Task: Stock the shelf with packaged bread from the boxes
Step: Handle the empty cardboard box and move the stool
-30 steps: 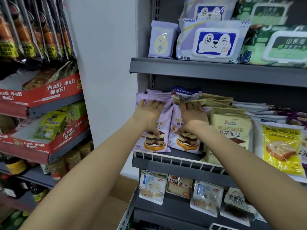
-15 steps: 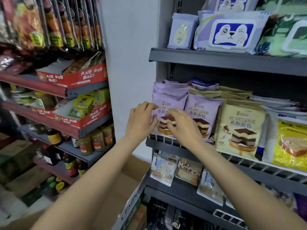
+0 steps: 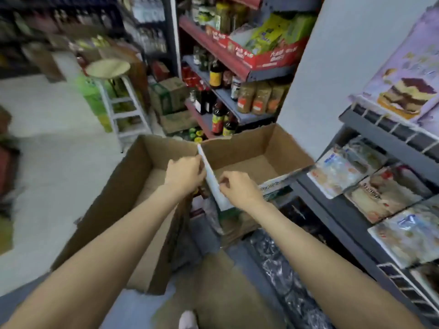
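Left of the white box edge (image 3: 212, 176), one cardboard box (image 3: 123, 193) stands open, its floor bare as far as it shows. The left hand (image 3: 184, 173) has its fingers curled onto that edge; the right hand (image 3: 237, 187), just right of it, pinches it. Further right, soft, light bread packets (image 3: 403, 91) sit on the shelf (image 3: 389, 129); they likely crush easily, so grip them by the sealed margins.

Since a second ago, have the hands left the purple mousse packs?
Yes. Both hands, left and right, have come down and left off the purple mousse packs to the cardboard boxes, at the shared flap.
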### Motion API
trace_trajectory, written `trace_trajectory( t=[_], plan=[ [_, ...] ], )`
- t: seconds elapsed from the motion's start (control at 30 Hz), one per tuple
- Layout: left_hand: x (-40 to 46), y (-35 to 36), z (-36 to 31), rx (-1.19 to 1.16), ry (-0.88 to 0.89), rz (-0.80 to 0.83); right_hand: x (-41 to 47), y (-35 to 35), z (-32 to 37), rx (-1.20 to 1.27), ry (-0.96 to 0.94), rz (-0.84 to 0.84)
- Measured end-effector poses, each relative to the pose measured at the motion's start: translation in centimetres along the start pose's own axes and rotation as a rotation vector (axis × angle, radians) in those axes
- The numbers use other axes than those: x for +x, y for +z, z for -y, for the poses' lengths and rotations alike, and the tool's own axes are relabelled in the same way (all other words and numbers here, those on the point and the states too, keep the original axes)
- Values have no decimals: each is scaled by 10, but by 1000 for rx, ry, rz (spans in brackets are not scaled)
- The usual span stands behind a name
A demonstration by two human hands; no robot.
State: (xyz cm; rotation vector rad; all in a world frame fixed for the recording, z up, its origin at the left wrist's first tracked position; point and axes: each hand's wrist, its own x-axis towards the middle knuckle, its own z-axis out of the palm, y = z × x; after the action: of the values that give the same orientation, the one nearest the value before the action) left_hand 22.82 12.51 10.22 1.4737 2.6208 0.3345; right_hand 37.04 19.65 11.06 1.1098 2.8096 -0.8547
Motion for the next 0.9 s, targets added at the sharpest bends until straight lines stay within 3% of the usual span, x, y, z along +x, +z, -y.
trace_trajectory(
  t=[0.2,0.4,0.6,0.77,0.9],
  plan=[
    [-67,67,118,-30,-266,255,19,139,38,133,36,334],
    [-117,119,176,-91,-259,468,24,257,55,512,472,518],
    [-177,109,219,-71,-320,545,21,269,71,492,508,377],
    [-219,68,243,129,-89,550,18,241,112,423,438,301],
    [-249,50,253,236,-76,430,3,241,147,265,248,243]
  ],
)
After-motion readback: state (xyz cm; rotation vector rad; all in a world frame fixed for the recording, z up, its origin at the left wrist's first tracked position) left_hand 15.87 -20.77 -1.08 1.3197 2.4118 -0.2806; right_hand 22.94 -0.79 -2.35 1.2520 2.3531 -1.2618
